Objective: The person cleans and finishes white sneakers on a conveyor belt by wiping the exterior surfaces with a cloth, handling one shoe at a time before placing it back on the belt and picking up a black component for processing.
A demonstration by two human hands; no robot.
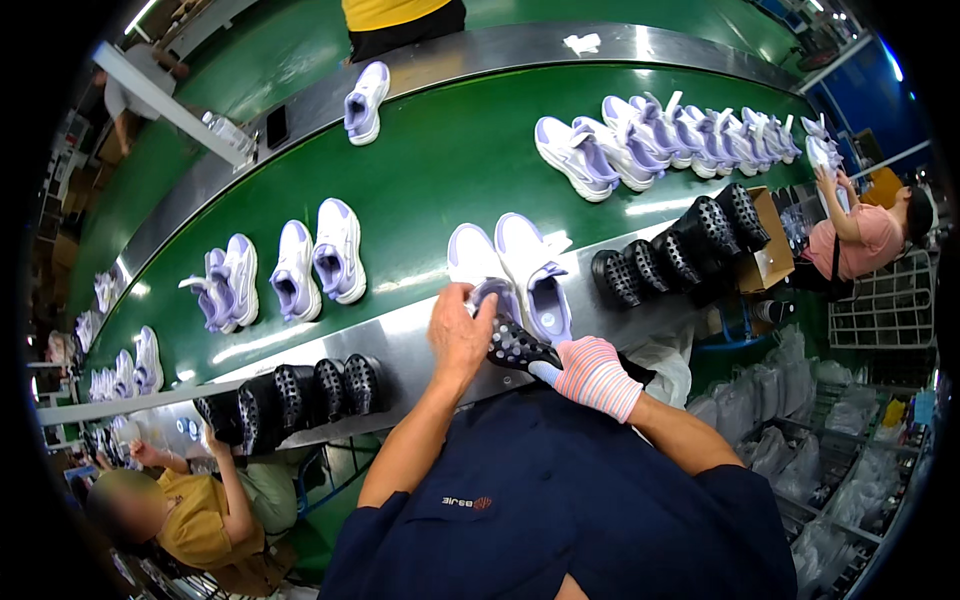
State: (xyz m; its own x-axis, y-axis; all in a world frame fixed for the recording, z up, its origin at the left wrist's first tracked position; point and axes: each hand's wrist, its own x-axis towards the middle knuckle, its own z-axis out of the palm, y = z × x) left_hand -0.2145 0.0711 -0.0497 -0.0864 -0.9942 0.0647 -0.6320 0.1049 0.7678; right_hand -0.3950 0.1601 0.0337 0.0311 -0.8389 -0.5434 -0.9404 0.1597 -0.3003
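- Several black dotted pieces point(293, 395) and a cardboard box point(768, 245) sit either side along the metal tabletop point(405, 370).
- Beyond, a white shoe pair point(530, 260) stands on the belt's near edge, directly ahead.
- Left hand point(476, 305) pinches the left shoe point(474, 252) at its heel.
- Gloved right hand point(560, 368) grips one dotted mould point(512, 343), between both hands.

Side by side at near edge of green tabletop point(415, 225): left sneaker point(472, 252) and right sneaker point(523, 265), white with lavender toes and linings, upright, toes pointing far. Right one open, pale insole visible. Black perforated shoe form point(517, 344) tilted against left one's near end, partly hidden; insertion unclear.
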